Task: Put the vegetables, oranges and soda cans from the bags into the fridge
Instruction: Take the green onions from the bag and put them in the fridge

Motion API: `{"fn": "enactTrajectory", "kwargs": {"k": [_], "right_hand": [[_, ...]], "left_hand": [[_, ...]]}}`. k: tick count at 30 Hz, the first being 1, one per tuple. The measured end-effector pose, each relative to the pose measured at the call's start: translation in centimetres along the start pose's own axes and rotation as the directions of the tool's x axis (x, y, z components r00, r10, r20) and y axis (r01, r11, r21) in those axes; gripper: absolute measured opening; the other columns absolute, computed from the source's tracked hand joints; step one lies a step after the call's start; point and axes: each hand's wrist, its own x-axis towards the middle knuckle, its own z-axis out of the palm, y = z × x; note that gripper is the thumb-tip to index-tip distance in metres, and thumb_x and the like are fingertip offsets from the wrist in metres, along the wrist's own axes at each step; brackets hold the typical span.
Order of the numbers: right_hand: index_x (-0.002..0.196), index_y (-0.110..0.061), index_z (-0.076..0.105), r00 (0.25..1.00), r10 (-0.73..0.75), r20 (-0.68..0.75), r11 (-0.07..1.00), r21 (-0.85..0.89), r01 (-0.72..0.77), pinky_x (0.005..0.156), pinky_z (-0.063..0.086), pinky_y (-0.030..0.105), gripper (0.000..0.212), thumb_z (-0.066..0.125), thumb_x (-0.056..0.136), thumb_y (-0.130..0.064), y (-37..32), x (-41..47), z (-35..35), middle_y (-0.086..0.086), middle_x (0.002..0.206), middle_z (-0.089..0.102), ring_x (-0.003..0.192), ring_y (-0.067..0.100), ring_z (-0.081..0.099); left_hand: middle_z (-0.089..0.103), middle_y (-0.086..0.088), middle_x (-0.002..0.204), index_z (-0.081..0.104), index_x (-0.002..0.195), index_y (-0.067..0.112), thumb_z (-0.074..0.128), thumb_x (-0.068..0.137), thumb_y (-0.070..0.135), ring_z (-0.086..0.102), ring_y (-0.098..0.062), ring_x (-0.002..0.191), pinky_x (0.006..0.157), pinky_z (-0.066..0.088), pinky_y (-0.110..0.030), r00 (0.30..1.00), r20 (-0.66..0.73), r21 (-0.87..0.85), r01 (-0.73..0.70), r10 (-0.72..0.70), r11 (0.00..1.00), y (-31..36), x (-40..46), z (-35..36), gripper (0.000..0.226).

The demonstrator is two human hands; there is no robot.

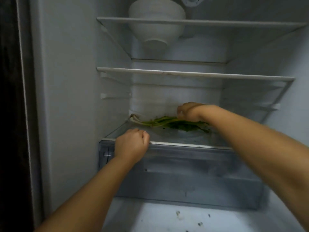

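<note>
You've got dark green greens (175,123) with pale whitish roots, white bowls (157,22) top centre, pale grey-white fridge walls (70,81).

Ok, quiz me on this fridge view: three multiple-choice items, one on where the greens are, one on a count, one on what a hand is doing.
1. Where do the leafy greens lie?
A. on the top shelf
B. on the glass shelf over the crisper drawer
C. inside the crisper drawer

2. How many bowls show in the fridge?
A. none
B. one stack on the top shelf
C. three spread over the shelves

3. What is the right hand doing?
A. gripping the greens' stems
B. hanging free
C. pulling the drawer

Answers:
1 B, the greens rest on the lowest glass shelf, above the crisper drawer.
2 B, the only bowls are the white bowls stacked on the top shelf.
3 A, its fingers curl round the stems; the left hand rests at that shelf's front edge.
</note>
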Motion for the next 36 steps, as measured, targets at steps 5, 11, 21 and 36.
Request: {"fn": "enactTrajectory", "kwargs": {"k": [5,11,21,36], "right_hand": [[0.115,-0.013,0.059,0.994,-0.002,-0.106,1.0,0.02,0.004,0.083,0.045,0.035,0.032,0.044,0.097,-0.035,1.5,-8.9,1.1,0.012,0.113,0.063,0.1,0.029,0.057],[0.116,-0.016,0.059,0.989,-0.023,-0.148,0.995,0.092,0.037,0.08,0.046,0.031,0.029,0.047,0.096,-0.032,-0.3,-16.3,2.5,0.007,0.11,0.063,0.092,0.022,0.057],[0.138,-0.02,0.039,0.971,-0.215,-0.103,0.949,0.214,0.233,0.087,0.046,0.038,0.042,0.038,0.1,-0.037,-13.0,-29.5,9.3,0.004,0.134,0.046,0.115,0.025,0.051],[0.134,-0.018,0.042,0.723,-0.679,0.127,0.701,0.407,0.586,0.094,0.043,0.037,0.041,0.044,0.097,-0.034,-47.4,-50.6,20.6,0.01,0.127,0.05,0.114,0.028,0.053]], "left_hand": [[0.059,-0.016,0.108,0.062,0.097,0.005,0.032,0.098,0.026,0.054,-0.033,0.105,0.079,0.043,-0.037,0.988,0.148,-0.065,-0.037,0.046,0.997,-0.1,-0.4,-1.4,0.037],[0.055,-0.016,0.116,0.058,0.108,0.006,0.035,0.098,0.028,0.048,-0.033,0.111,0.082,0.041,-0.038,0.984,0.113,0.011,-0.136,0.134,0.991,2.5,-4.0,-5.8,0.033],[0.057,-0.011,0.11,0.058,0.107,0.008,0.038,0.097,0.025,0.05,-0.029,0.105,0.08,0.042,-0.038,0.955,0.285,-0.103,0.111,-0.078,0.989,2.4,-25.9,-11.9,0.028],[0.058,-0.004,0.109,0.058,0.112,0.015,0.035,0.098,0.03,0.052,-0.022,0.102,0.082,0.046,-0.036,0.658,0.352,0.279,0.605,-0.665,0.746,-13.4,-66.9,-36.2,0.031]]}}
